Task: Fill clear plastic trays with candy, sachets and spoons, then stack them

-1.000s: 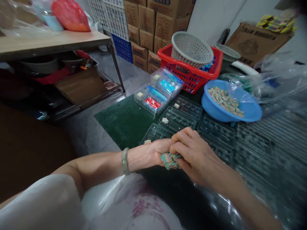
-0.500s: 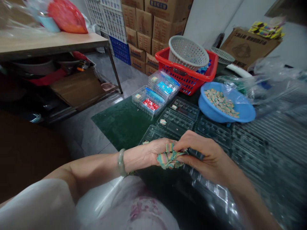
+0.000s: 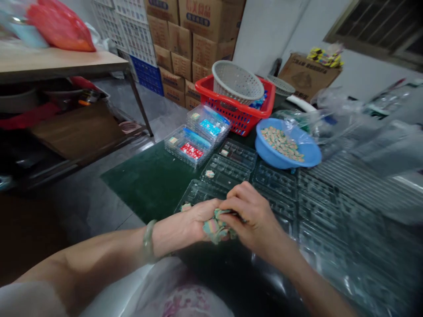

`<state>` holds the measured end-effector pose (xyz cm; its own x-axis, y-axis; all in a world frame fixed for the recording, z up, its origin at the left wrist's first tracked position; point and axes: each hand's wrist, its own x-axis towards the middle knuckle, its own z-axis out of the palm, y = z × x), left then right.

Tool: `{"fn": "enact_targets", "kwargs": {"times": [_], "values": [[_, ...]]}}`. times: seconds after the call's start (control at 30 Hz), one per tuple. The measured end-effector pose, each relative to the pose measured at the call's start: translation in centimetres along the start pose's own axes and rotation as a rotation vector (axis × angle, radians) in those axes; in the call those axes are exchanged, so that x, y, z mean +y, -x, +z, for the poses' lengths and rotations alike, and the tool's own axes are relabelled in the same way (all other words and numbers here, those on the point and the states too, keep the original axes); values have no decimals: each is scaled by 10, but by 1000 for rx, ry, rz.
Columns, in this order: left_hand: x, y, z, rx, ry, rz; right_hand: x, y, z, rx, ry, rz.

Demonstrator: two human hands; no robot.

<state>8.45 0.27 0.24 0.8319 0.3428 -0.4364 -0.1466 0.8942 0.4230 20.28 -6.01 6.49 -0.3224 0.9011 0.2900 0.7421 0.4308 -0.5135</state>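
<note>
A heap of small green, pink and yellow striped candy pieces (image 3: pixel 215 229) lies in my left hand (image 3: pixel 194 222), cupped with the palm up. Over it, my right hand (image 3: pixel 254 215) has thumb and fingers closed at the candies; its fingers cover part of the heap. Under and beyond both hands, clear plastic trays (image 3: pixel 228 169) cover much of the dark green table (image 3: pixel 139 180). A single candy (image 3: pixel 209 174) sits in one tray, and another lies close to my left wrist. More striped candies (image 3: pixel 280 143) fill part of a blue basin (image 3: pixel 269 155).
Stacked clear packs (image 3: pixel 188 143) with red and blue inserts stand at the table's far left. Behind them is a red basket (image 3: pixel 239 123) holding a grey colander (image 3: pixel 234 83). Plastic bags (image 3: pixel 346 119) lie at the right. Cardboard boxes (image 3: pixel 208 22) and a wooden table (image 3: pixel 59 59) stand farther off.
The view has turned to the right, so things appear farther left. My right fingers have come in over the heap; the striped piece that showed at their tips is now mostly covered.
</note>
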Motion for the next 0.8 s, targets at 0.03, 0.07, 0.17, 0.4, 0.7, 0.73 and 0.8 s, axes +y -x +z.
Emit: {"fn": "enact_targets", "kwargs": {"times": [0.03, 0.07, 0.17, 0.4, 0.7, 0.73, 0.8], "values": [[1, 1, -1, -13, -19, -10, 0, 1, 3, 12, 24, 10], [1, 1, -1, -21, -29, -23, 0, 2, 6, 14, 41, 27], [4, 3, 3, -42, -40, -64, -2, 3, 8, 28, 13, 63], [13, 11, 10, 4, 62, -217, 15, 16, -17, 294, -398, 399], [64, 47, 11, 328, -137, 170, 138, 31, -57, 963, -652, 640], [68, 51, 12, 352, -172, 199, 145, 30, -61, 1006, -664, 653], [73, 57, 10, 375, -225, 243, 152, 31, -69, 1070, -681, 659]]}}
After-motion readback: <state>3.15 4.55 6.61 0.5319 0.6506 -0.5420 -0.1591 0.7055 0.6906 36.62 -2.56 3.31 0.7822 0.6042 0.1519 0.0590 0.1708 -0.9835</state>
